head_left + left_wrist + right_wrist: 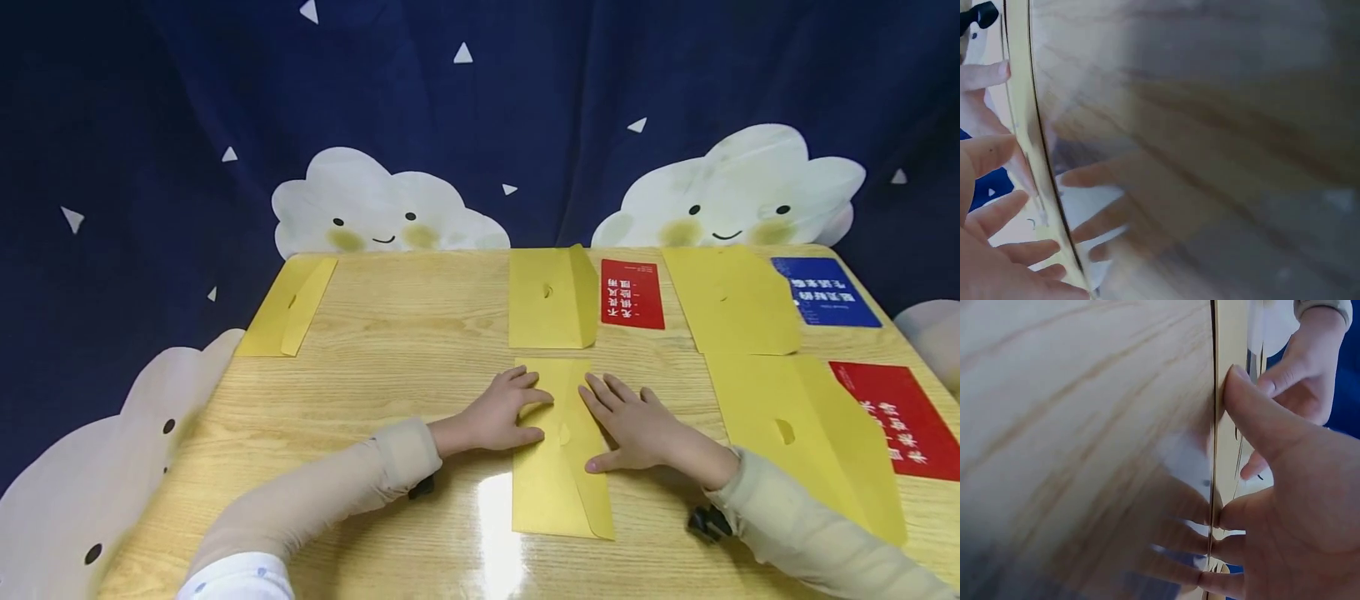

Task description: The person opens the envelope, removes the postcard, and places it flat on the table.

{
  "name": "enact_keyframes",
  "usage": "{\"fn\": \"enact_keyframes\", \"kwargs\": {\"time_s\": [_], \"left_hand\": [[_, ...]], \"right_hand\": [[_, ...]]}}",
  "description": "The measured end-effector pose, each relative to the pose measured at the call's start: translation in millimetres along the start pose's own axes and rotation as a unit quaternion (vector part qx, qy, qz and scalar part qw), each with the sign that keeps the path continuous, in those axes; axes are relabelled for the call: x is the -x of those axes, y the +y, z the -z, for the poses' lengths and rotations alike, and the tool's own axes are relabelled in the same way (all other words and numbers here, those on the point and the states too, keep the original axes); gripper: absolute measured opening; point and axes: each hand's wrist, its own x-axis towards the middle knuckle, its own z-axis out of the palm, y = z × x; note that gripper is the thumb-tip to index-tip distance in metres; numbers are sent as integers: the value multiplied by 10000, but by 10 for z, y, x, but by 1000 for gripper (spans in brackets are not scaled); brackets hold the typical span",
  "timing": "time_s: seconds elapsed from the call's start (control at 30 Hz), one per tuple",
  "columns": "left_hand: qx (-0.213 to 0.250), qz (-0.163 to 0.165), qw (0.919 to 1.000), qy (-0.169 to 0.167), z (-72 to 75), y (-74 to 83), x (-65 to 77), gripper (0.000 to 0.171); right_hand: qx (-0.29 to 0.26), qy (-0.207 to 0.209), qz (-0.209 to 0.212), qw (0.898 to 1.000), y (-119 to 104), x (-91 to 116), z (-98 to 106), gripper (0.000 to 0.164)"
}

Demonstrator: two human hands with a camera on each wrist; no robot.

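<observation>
A yellow paper envelope (551,500) lies flat on the wooden table, its flap along the right side and a small half-round slot near the middle. My left hand (502,412) rests at its left edge, with thumb and forefinger over the paper. Along the right edge, my right hand (637,427) touches the flap with spread fingers. The left wrist view shows the left hand (1004,244) with its fingers apart beside the envelope's edge. In the right wrist view, the fingertips and thumb of the right hand (1310,487) meet the envelope's thin edge.
Further yellow envelopes lie at the far left (288,308), far middle (534,304), far right (738,308) and near right (795,475). A red card (632,312), a blue card (832,292) and another red card (918,417) poke out beside them. Behind hangs a dark blue cloud-print curtain (420,92).
</observation>
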Motion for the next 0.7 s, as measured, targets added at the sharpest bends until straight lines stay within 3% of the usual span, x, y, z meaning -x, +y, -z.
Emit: {"fn": "enact_keyframes", "kwargs": {"time_s": [0.27, 0.5, 0.7], "left_hand": [[880, 774, 9931, 40, -78, 72, -169, 41], [846, 897, 9923, -135, -119, 119, -222, 39], [939, 924, 9912, -87, -144, 132, -221, 33]], "right_hand": [[37, -51, -45, 10000, -1, 12, 24, 101], [65, -21, 23, 10000, 0, 11, 22, 101], [36, -43, 31, 10000, -4, 12, 22, 100]]}}
